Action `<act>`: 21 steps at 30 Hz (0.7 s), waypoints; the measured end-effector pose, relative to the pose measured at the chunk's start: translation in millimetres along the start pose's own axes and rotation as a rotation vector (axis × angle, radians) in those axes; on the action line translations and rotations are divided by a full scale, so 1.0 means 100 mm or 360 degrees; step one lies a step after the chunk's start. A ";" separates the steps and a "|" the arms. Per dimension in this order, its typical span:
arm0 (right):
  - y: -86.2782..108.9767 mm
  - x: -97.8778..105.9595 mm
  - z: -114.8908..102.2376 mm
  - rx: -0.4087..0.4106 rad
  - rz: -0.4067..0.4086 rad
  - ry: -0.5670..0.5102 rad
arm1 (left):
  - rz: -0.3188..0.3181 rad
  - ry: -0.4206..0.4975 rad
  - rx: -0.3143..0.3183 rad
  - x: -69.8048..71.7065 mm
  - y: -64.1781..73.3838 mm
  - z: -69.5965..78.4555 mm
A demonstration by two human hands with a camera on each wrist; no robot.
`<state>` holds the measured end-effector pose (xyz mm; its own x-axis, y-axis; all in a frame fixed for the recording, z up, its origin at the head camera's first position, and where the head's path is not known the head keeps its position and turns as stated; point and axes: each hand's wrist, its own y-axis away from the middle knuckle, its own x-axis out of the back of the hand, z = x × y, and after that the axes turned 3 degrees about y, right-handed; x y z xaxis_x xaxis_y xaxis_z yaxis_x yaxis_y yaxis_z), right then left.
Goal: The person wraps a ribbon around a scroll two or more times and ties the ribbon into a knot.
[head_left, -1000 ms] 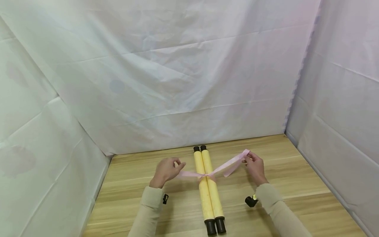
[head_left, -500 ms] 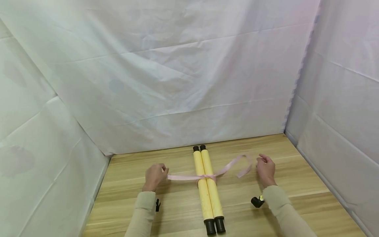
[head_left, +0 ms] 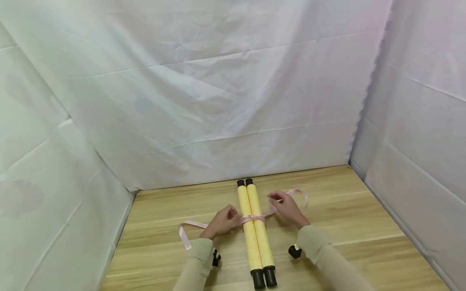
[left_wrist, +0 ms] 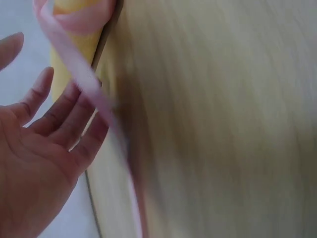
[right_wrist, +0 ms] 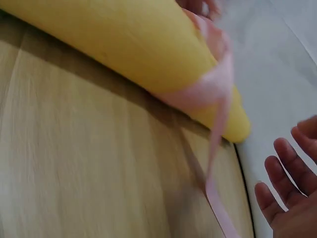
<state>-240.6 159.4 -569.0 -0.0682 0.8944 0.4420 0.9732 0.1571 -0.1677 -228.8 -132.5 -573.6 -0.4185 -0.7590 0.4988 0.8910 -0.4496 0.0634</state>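
Two yellow tubes (head_left: 252,242) with black end caps lie side by side on the table, pointing away from me. A pink ribbon (head_left: 253,218) wraps round their middle and crosses on top, with a loose tail to each side. In the left wrist view my left hand (left_wrist: 44,139) has its thumb and fingers spread, and its fingertips touch or lie just behind the ribbon (left_wrist: 74,64). Right of the tubes, my right hand (head_left: 287,207) hovers near the other tail. The right wrist view shows its fingers (right_wrist: 282,173) loosely bent and apart from the ribbon (right_wrist: 218,84).
A wood-grain table (head_left: 164,210) carries the tubes. White cloth walls (head_left: 218,101) close off the back and both sides. A small black device is at each wrist, the right one (head_left: 295,251) below the right sleeve.
Both hands have let go of the ribbon tails after drawing them outward. They have since moved inward toward the tubes, and the left tail now lies bent on the table.
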 end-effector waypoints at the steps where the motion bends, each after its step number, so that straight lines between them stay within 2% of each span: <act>1: -0.01 -0.07 -0.02 -0.0018 -0.0059 -0.0008 | -0.0014 0.0028 0.0015 -0.03 -0.01 0.01; 4: -0.04 -0.23 -0.05 -0.0104 -0.0225 0.0002 | -0.0052 0.0102 0.0056 -0.09 -0.05 -0.01; 8: -0.05 -0.35 0.01 -0.0100 -0.0346 0.0097 | -0.0062 0.0176 0.0089 -0.15 -0.07 -0.02; 14: -0.04 -0.40 0.11 -0.0001 -0.0344 0.0296 | -0.0042 0.0150 0.0126 -0.18 -0.07 -0.01; 17: -0.04 -0.38 0.13 -0.0002 -0.0356 0.0309 | -0.0048 0.0127 0.0131 -0.17 -0.07 0.00; 21: -0.04 -0.31 0.13 -0.0052 -0.0448 0.0294 | -0.0096 0.0132 0.0129 -0.14 -0.06 0.02</act>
<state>-245.5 136.8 -593.5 -0.2972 0.7264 0.6197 0.9287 0.3708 0.0108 -228.2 -118.4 -579.3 -0.4820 -0.7696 0.4187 0.8736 -0.4586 0.1627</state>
